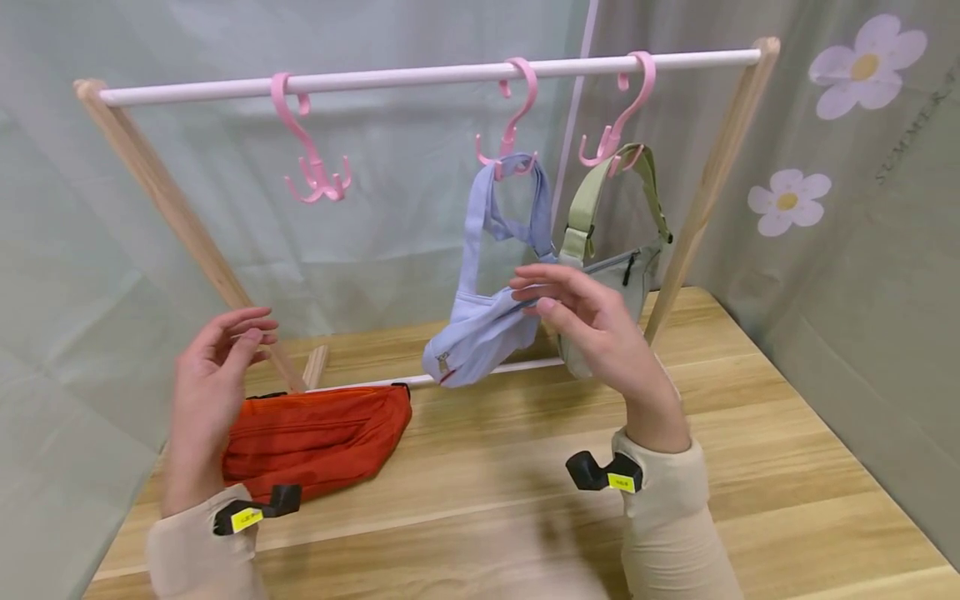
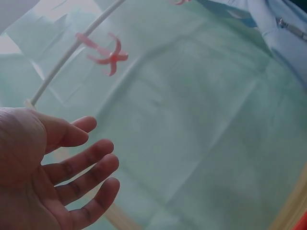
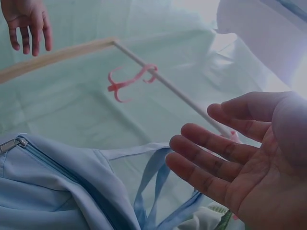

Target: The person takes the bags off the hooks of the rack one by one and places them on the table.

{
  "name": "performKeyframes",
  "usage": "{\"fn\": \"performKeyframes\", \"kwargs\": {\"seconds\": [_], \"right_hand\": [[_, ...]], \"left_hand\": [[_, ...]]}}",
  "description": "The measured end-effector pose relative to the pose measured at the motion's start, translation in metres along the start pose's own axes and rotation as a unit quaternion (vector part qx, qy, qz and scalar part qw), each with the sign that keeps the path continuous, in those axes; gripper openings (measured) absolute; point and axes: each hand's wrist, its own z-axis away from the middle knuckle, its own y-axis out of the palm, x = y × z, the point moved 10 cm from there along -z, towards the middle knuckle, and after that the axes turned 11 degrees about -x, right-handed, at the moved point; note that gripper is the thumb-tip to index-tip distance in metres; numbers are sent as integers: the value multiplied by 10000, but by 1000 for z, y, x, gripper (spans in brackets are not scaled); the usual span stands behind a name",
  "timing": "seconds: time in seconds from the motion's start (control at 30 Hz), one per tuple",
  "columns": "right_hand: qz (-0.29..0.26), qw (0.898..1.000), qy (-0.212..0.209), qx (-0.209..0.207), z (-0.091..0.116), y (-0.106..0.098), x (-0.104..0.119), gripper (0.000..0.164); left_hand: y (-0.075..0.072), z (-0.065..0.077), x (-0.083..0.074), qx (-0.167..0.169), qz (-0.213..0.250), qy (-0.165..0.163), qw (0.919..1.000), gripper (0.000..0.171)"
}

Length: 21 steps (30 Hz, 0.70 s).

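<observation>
A light blue waist bag (image 1: 480, 333) hangs by its strap from the middle pink hook (image 1: 510, 137) and tilts down to the left. My right hand (image 1: 607, 337) is in front of it, overlapping the bag's right end in the head view. In the right wrist view its fingers (image 3: 211, 167) are loosely extended with nothing in them. My left hand (image 1: 206, 392) hovers above the left end of a red waist bag (image 1: 322, 442), which lies on the table. The left wrist view shows that hand's fingers (image 2: 91, 177) relaxed and apart, holding nothing.
A white rod (image 1: 420, 75) on a wooden frame (image 1: 168, 200) carries the hooks. The left pink hook (image 1: 315, 179) bears no bag. A grey-green bag (image 1: 641, 279) hangs from the right pink hook (image 1: 618, 125), behind my right hand. Wood-grained table (image 1: 750, 433) lies beneath; curtains surround it.
</observation>
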Motion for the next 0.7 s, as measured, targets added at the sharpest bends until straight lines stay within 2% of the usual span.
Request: {"fn": "performKeyframes", "kwargs": {"seconds": [0.17, 0.4, 0.53, 0.7], "right_hand": [[-120, 9999, -72, -64, 0, -6, 3, 35], [-231, 9994, -170, -210, 3, -15, 10, 33], [-265, 9992, -168, -257, 3, -19, 9, 33], [-376, 9980, -294, -417, 3, -28, 10, 33]], "left_hand": [[16, 7, -8, 389, -255, 308, 9984, 33], [43, 16, -26, 933, 61, 613, 9937, 34], [58, 16, -30, 1070, 128, 724, 9915, 34], [81, 16, -32, 1276, 269, 700, 9890, 34]]}}
